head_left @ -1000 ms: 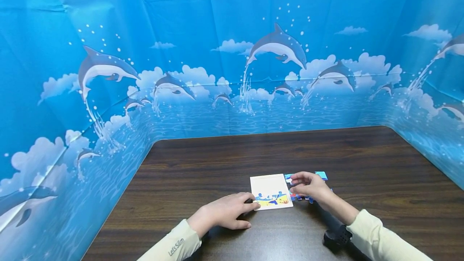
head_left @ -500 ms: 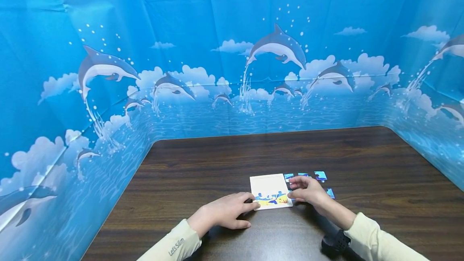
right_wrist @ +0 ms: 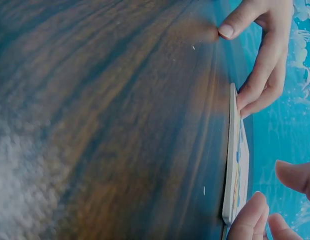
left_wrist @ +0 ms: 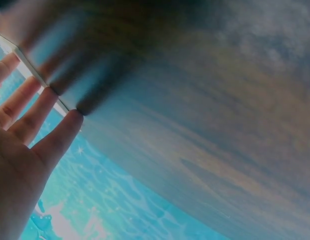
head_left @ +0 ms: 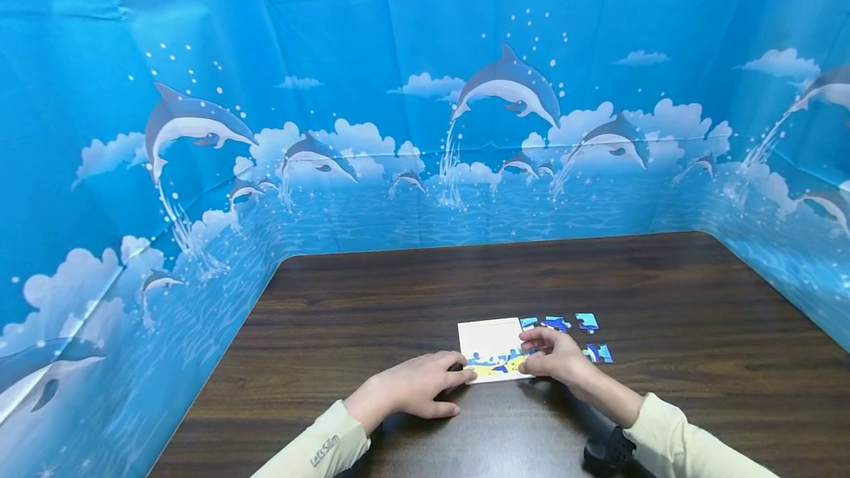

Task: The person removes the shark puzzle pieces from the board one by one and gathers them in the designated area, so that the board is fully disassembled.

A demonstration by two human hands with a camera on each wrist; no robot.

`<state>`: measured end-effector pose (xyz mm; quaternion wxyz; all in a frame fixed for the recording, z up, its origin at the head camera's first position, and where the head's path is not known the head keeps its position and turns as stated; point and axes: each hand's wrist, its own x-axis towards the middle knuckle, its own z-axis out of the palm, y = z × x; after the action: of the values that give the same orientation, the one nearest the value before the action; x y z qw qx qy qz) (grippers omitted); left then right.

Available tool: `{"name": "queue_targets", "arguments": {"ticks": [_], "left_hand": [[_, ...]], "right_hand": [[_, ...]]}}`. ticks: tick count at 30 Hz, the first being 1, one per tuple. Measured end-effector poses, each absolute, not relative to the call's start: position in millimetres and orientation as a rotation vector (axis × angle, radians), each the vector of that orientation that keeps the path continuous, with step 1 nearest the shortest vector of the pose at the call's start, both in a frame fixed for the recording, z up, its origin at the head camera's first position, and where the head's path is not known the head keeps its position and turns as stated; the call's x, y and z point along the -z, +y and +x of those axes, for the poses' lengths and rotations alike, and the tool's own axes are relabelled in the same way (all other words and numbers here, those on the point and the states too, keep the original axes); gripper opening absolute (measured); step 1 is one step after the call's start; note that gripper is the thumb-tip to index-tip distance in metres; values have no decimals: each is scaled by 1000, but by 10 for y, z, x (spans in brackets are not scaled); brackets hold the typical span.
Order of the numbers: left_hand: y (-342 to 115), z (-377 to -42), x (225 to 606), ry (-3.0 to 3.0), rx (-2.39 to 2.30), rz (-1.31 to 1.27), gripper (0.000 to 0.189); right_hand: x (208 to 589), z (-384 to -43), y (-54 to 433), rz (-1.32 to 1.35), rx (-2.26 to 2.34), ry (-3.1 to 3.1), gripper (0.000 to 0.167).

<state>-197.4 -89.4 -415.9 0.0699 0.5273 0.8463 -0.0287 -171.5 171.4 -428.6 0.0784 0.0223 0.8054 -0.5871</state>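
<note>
My left hand [head_left: 420, 388] is relaxed, fingertips on the left edge of the puzzle board [head_left: 488, 334]. My right hand [head_left: 558, 360] is over the board's right edge; fingertips partly hidden, so I cannot tell whether they pinch anything. Loose puzzle pieces [head_left: 587, 322] lie right of the board, on the dark table [head_left: 372, 301]; dolphin-print curtain [head_left: 398, 43] beyond it.

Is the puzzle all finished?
No, the upper part of the board is bare white, and loose pieces lie on the table.

Room beyond the board [head_left: 487, 336], puzzle pieces [head_left: 587, 320] (several) obstructing rightward
</note>
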Motion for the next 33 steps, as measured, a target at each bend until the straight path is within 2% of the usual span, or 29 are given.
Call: {"name": "queue_targets", "arguments": {"ticks": [8,26,33], "left_hand": [[-895,-1975,4150,2544,84,1555,52],[-887,-1970,4146,2552,79,1611,51],[-889,-1980,4163,2544,80,1595,51]], "right_hand": [[4316,-1696,1642,-34,1688,2531,56],[4320,-1695,1586,17,1650,2567,61],[4321,-1685,1563,0,1585,2648,57]]}}
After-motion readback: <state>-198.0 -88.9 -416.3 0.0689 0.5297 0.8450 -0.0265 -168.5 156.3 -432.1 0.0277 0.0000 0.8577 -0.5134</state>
